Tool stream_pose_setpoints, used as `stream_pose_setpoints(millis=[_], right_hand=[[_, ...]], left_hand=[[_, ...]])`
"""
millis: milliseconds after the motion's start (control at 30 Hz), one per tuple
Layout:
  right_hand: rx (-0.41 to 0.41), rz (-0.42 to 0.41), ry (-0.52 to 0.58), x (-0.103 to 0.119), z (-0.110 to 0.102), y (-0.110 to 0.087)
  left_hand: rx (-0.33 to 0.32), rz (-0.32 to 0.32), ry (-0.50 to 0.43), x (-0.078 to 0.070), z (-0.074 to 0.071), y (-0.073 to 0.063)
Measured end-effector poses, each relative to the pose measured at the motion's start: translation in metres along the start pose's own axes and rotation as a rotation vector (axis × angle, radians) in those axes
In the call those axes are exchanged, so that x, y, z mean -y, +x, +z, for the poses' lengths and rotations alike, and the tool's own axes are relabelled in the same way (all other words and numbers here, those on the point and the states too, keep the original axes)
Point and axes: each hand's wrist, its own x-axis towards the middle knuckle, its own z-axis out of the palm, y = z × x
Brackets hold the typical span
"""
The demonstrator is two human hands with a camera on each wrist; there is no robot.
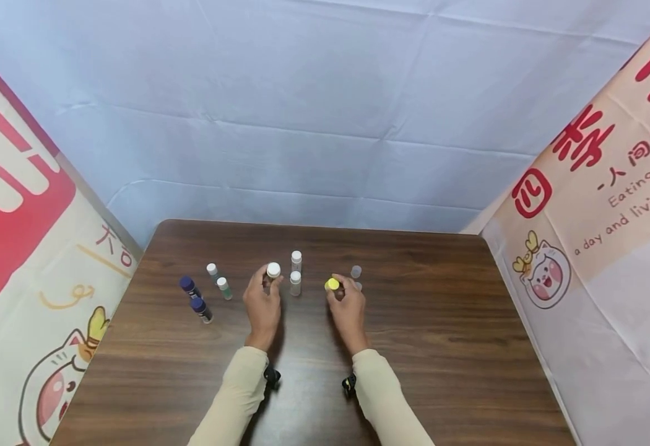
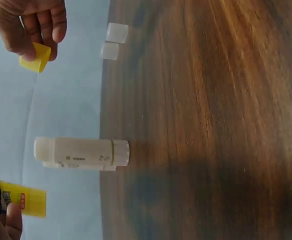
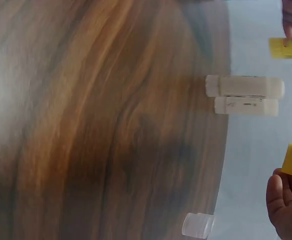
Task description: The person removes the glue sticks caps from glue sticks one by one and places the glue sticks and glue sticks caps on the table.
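My left hand grips a yellow glue stick above the table, its white round top facing up and uncapped. A yellow cap is pinched between the thumb and fingers of my right hand, apart from the stick. Between the hands stand two upright white glue sticks, one behind the other; in the left wrist view the nearer white stick mostly hides the other. Just beyond the right hand are two translucent caps, the nearer one partly covered by that hand.
Left of the left hand stand two dark-blue-capped sticks and two slimmer white-topped sticks, one with a green body. The brown wooden table meets a pale cloth backdrop at its far edge, with printed cloths on both sides.
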Motion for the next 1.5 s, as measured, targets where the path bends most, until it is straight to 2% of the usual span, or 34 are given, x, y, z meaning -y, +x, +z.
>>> stream_pose_setpoints(millis=[133,200,400,733,933,1133,1500], right_hand=[[0.002,-0.068,-0.046,-0.002,0.002,0.002],[0.006,-0.068,-0.053,-0.003,0.003,0.003],[0.007,-0.070,-0.071,-0.009,0.004,0.003],[0.021,-0.039,-0.079,-0.011,0.003,0.001],[0.026,-0.061,-0.087,-0.012,0.002,-0.002],[0.022,-0.096,-0.082,-0.014,0.002,-0.004],[0.039,-0.069,-0.069,-0.015,0.001,-0.009]], left_hand=[[0.042,-0.050,-0.018,0.004,0.002,0.005],[0.055,-0.073,-0.019,0.006,0.003,0.008],[0.065,-0.090,0.004,0.018,0.006,0.017],[0.108,-0.162,0.038,0.033,0.013,0.023],[0.153,-0.183,0.051,0.037,0.017,0.025],[0.159,-0.183,0.075,0.040,0.020,0.025],[0.186,-0.245,0.069,0.046,0.025,0.024]])
